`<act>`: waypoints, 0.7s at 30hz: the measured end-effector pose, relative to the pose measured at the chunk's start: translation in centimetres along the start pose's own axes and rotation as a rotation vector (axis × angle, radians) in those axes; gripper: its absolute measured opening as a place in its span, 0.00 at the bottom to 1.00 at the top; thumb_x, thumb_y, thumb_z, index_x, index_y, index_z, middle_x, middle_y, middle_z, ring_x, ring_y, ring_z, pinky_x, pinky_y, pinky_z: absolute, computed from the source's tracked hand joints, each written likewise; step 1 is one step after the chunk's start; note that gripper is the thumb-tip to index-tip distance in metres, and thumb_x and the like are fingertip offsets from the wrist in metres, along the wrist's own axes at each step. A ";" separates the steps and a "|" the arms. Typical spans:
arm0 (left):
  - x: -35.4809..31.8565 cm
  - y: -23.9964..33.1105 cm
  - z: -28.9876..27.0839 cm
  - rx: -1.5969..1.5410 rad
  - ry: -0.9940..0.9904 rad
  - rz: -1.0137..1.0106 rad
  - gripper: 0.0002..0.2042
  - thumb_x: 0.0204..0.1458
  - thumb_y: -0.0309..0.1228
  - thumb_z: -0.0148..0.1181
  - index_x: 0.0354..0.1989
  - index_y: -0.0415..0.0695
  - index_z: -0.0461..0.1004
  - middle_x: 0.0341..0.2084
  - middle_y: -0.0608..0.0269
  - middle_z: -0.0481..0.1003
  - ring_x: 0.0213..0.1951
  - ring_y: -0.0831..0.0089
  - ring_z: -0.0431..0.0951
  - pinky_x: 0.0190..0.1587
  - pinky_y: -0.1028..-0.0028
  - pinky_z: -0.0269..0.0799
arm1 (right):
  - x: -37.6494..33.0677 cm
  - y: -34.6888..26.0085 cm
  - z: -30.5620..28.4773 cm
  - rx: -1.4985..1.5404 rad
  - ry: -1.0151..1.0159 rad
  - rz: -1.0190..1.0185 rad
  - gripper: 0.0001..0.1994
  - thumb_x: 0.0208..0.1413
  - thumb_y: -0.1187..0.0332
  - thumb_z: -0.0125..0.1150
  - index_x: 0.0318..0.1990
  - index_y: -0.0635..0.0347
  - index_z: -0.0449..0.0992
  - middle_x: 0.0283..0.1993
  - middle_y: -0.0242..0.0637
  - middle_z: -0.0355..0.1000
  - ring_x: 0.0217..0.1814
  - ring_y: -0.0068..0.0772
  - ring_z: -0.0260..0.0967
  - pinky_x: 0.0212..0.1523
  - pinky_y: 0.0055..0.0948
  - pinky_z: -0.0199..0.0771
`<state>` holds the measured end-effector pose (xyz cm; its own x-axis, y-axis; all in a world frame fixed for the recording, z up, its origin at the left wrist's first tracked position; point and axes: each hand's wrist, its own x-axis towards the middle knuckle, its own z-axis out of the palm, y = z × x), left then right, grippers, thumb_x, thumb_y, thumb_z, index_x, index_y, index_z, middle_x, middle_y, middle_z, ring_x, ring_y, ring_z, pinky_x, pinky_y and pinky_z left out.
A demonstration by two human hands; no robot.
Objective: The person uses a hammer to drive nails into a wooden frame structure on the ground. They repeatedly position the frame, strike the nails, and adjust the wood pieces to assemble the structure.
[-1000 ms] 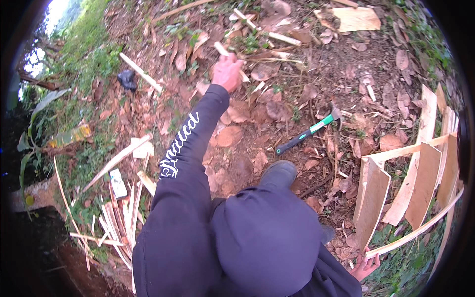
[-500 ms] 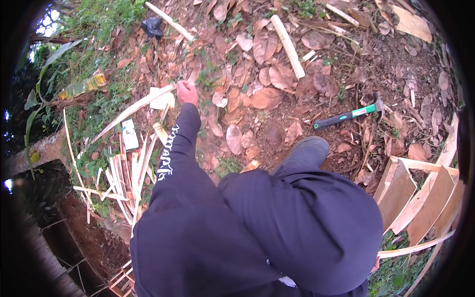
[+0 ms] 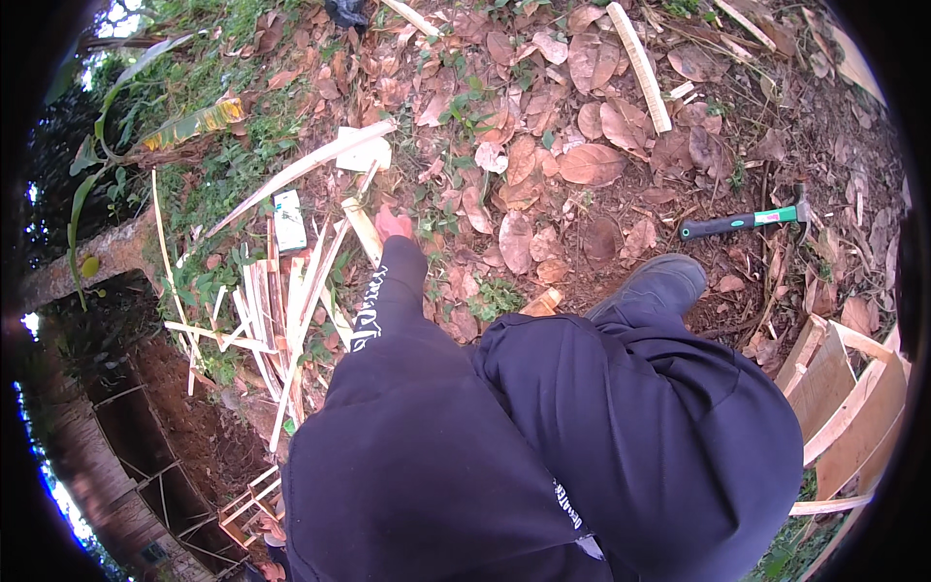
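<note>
My left hand (image 3: 393,223) reaches low over the leafy ground, right beside a short pale wood piece (image 3: 362,231). Its fingers are small and blurred, so whether they touch that piece is unclear. Just beyond lies a long, split wood strip (image 3: 301,175), apart from the hand, its far end across a flat pale wood block (image 3: 364,148). Nearer my left sleeve is a loose pile of thin wood strips (image 3: 281,315), with a white and green packet (image 3: 289,221) next to it. My right hand is out of sight.
A hammer (image 3: 745,222) with a black and green handle lies at the right, beyond my shoe (image 3: 655,288). A slatted wooden frame (image 3: 824,388) stands at the right edge. Another wooden frame (image 3: 254,504) is at lower left, with a skin-coloured patch beside it. A wood stick (image 3: 640,66) lies far ahead.
My left hand has let go of the long split strip, which now lies on the ground, and has drawn back toward the short wood piece. My right hand has left the view.
</note>
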<state>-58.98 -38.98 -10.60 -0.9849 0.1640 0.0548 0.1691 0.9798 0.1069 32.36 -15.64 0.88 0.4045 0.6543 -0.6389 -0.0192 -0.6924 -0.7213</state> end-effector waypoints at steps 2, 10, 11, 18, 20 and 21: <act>0.6 0.6 0.5 -0.075 -0.013 0.020 0.12 0.47 0.25 0.64 0.42 0.40 0.77 0.38 0.48 0.76 0.46 0.48 0.76 0.53 0.56 0.70 | -0.4 0.2 0.0 0.008 0.010 0.001 0.24 0.66 0.69 0.57 0.67 0.57 0.59 0.61 0.49 0.68 0.62 0.37 0.70 0.56 0.32 0.77; 5.5 1.0 1.2 -0.161 0.019 -0.050 0.09 0.46 0.26 0.60 0.36 0.43 0.83 0.36 0.49 0.82 0.41 0.57 0.82 0.47 0.64 0.75 | -1.6 -0.6 0.2 -0.017 0.026 0.030 0.25 0.66 0.68 0.57 0.68 0.57 0.58 0.62 0.49 0.68 0.62 0.37 0.70 0.57 0.33 0.76; 6.4 0.7 1.0 -0.099 -0.011 -0.089 0.11 0.47 0.28 0.60 0.38 0.42 0.84 0.35 0.51 0.83 0.39 0.60 0.83 0.47 0.66 0.76 | -1.6 -0.8 0.3 -0.027 0.022 0.033 0.25 0.66 0.68 0.57 0.68 0.57 0.58 0.62 0.49 0.68 0.62 0.38 0.70 0.57 0.33 0.75; 14.4 -3.0 4.5 -0.919 -0.226 -0.463 0.16 0.57 0.29 0.62 0.52 0.38 0.75 0.37 0.54 0.78 0.35 0.67 0.80 0.31 0.71 0.77 | -2.8 -2.1 0.7 -0.061 0.038 0.065 0.25 0.66 0.67 0.57 0.68 0.56 0.58 0.63 0.49 0.68 0.63 0.38 0.69 0.58 0.33 0.74; 16.0 -1.6 3.9 -1.000 -0.232 -0.622 0.16 0.59 0.33 0.62 0.52 0.38 0.73 0.41 0.53 0.76 0.35 0.67 0.79 0.31 0.71 0.78 | -2.6 -2.2 0.9 -0.059 0.033 0.079 0.25 0.66 0.67 0.57 0.68 0.56 0.58 0.63 0.48 0.68 0.63 0.38 0.69 0.58 0.33 0.74; 16.4 -0.8 3.9 -0.961 -0.213 -0.674 0.17 0.59 0.34 0.63 0.52 0.39 0.73 0.42 0.53 0.75 0.35 0.68 0.79 0.31 0.71 0.78 | -2.5 -2.2 1.1 -0.062 0.030 0.086 0.25 0.66 0.67 0.57 0.68 0.56 0.58 0.63 0.48 0.68 0.63 0.38 0.69 0.58 0.33 0.74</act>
<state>-75.40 -36.64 -13.65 -0.8568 -0.2461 -0.4532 -0.5157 0.4039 0.7556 30.40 -15.40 3.83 0.4307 0.5834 -0.6886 0.0012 -0.7633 -0.6460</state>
